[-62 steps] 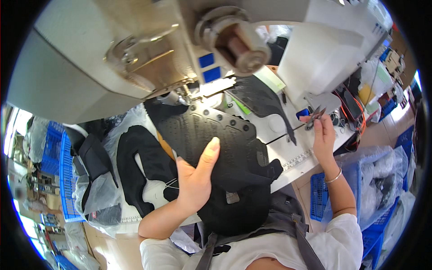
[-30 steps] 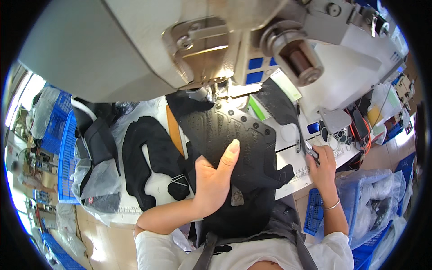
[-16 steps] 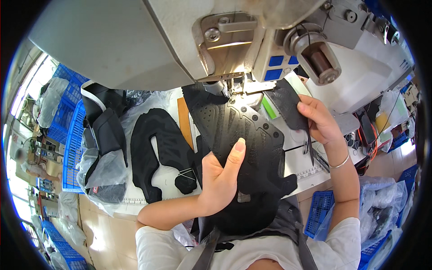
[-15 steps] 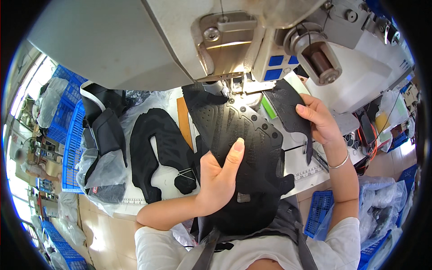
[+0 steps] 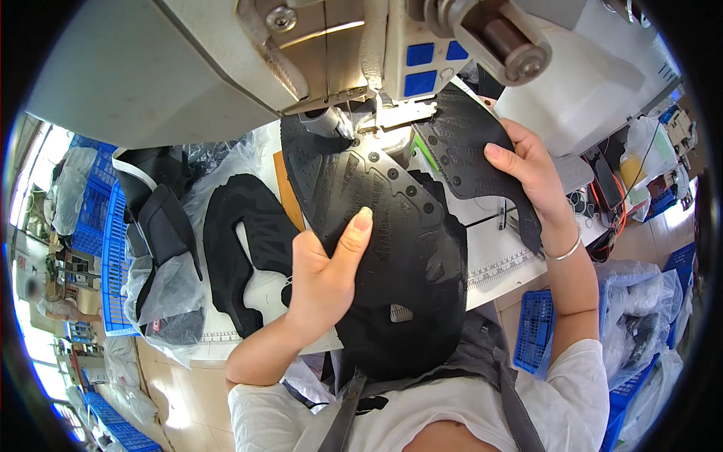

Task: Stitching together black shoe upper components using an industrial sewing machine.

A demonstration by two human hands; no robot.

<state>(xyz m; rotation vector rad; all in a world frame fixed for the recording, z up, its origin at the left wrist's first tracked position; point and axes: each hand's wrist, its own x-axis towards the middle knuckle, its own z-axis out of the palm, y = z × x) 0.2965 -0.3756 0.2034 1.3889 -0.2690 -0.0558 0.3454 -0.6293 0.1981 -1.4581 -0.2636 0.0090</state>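
A black shoe upper [image 5: 407, 294] with textured overlays and a row of eyelet holes lies under the sewing machine's presser foot [image 5: 374, 124]. My left hand [image 5: 324, 279] grips its left part, thumb on top and fingers hidden beneath. On the right, my right hand [image 5: 531, 169] pinches a black flap [image 5: 471, 151] that also has eyelets, thumb above and fingers below. Whether flap and upper are one piece is hidden under the machine head. Left of them, another black U-shaped upper [image 5: 226, 248] rests flat on the white table [image 5: 489, 279].
The machine head [image 5: 166, 75] hangs over the work, with a brown thread spool [image 5: 512, 41] at its right. Blue crates [image 5: 114, 256] holding plastic bags and black pieces stand at left. Another blue crate [image 5: 535, 324] and bagged goods [image 5: 640, 316] are at lower right.
The whole view has shifted, so the machine appears further up and left. Relative to it, my hands are slightly further apart, and the right flap lies more spread out.
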